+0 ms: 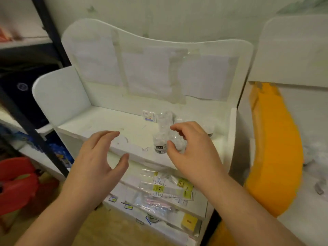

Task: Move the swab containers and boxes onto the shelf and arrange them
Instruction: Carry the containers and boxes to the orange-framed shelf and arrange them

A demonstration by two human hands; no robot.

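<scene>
Several clear swab containers stand on the white top shelf (99, 125). One with a dark label (160, 146) is near the front edge, a taller stack (165, 119) rises behind it, and another container (209, 128) stands at the right. A small white box (149, 116) stands at the back. My right hand (190, 148) curls around a clear container (178, 143) beside the labelled one; whether the fingers touch it is unclear. My left hand (99, 160) hovers open over the shelf's front edge, holding nothing.
Lower shelves hold packets with yellow labels (170, 185), clear bags and a yellow box (189, 222). A yellow-orange shape (273, 157) is on the right, a dark metal rack (32, 128) and red plastic items (16, 183) on the left. The shelf has raised back and side panels.
</scene>
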